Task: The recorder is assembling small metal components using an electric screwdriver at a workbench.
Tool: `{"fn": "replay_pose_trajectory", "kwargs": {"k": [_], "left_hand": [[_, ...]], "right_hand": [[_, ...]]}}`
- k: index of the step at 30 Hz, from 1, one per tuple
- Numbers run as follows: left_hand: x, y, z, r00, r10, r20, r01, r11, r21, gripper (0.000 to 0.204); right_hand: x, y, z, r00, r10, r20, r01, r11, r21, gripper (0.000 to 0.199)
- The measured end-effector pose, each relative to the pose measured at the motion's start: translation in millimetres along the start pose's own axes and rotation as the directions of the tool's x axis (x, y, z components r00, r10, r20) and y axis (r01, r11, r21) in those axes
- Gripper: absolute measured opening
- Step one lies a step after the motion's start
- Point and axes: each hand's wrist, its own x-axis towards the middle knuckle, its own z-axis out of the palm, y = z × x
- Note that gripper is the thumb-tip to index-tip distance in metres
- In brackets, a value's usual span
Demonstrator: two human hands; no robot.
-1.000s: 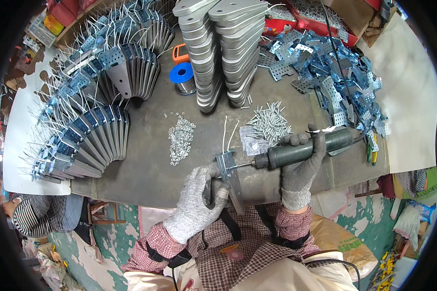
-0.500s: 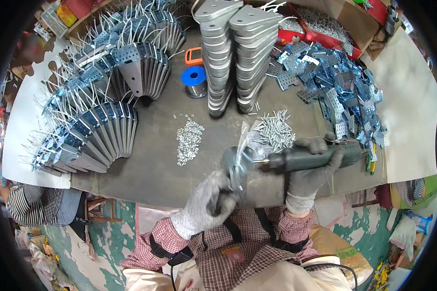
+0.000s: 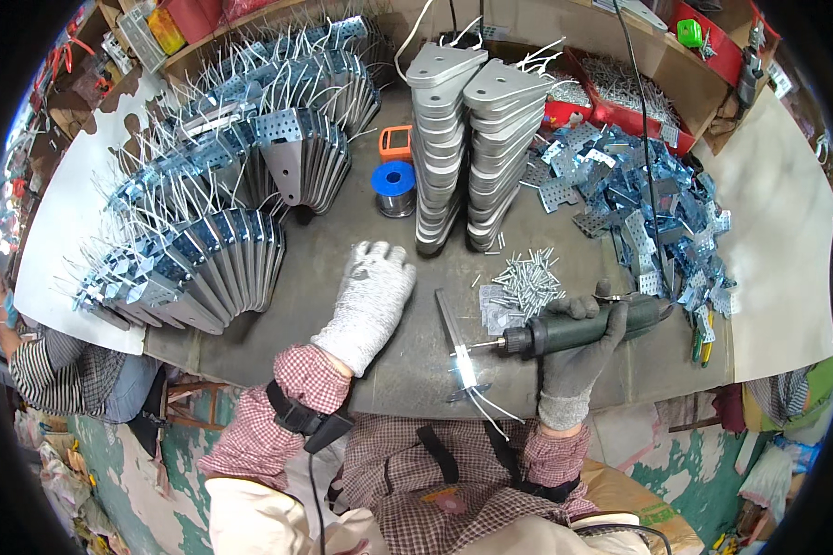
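My right hand [image 3: 588,338], gloved in grey, is wrapped round a dark green electric screwdriver [image 3: 565,330] lying crosswise above the table. Its thin bit points left and meets, or nearly meets, a narrow metal plate [image 3: 451,324] with a bracket and white wires [image 3: 495,412] at its near end. Whether the bit touches it I cannot tell. My left hand [image 3: 370,301], in a pale glove, is lowered onto the table left of the plate, fingers bent down and together. Its fingertips and whatever is under them are hidden. Right of the plate lies a heap of small metal pins or screws [image 3: 530,282].
Rows of assembled plates with wires [image 3: 222,250] fill the left. Two tall stacks of grey plates [image 3: 440,139] stand at the back, beside a solder spool [image 3: 394,190] and an orange device [image 3: 395,142]. Bluish perforated brackets [image 3: 634,203] pile up right. A black cable [image 3: 640,111] hangs there.
My left hand has let go of the plate and moved left and away from me, over where small nuts lay. The plate now rests at the table's near edge. The screwdriver stays in my right hand.
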Motion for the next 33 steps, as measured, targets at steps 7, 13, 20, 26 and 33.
{"fn": "replay_pose_trajectory", "kwargs": {"k": [7, 13, 20, 26, 33], "left_hand": [[15, -4, 4, 0.991, 0.130, 0.021, -0.131, 0.991, 0.027, 0.014], [-39, 42, -35, 0.968, -0.240, 0.069, 0.198, 0.571, -0.797, 0.015], [-68, 76, -19, 0.939, -0.338, -0.063, 0.085, 0.405, -0.911, 0.033], [-69, 79, -16, 0.950, -0.293, -0.105, 0.034, 0.434, -0.900, 0.028], [-68, 78, -16, 0.958, -0.245, -0.152, 0.015, 0.568, -0.823, 0.024]], "right_hand": [[3, 2, 0, 1.000, 0.029, 0.013, -0.029, 0.997, 0.077, 0.034], [5, 0, -3, 0.996, 0.089, 0.027, -0.092, 0.985, 0.148, 0.034], [1, 3, 1, 0.993, 0.110, 0.036, -0.115, 0.979, 0.168, 0.037], [1, 4, 1, 0.992, 0.123, 0.044, -0.129, 0.966, 0.222, 0.029], [-1, 4, 3, 0.993, 0.111, 0.030, -0.115, 0.974, 0.194, 0.026]]}}
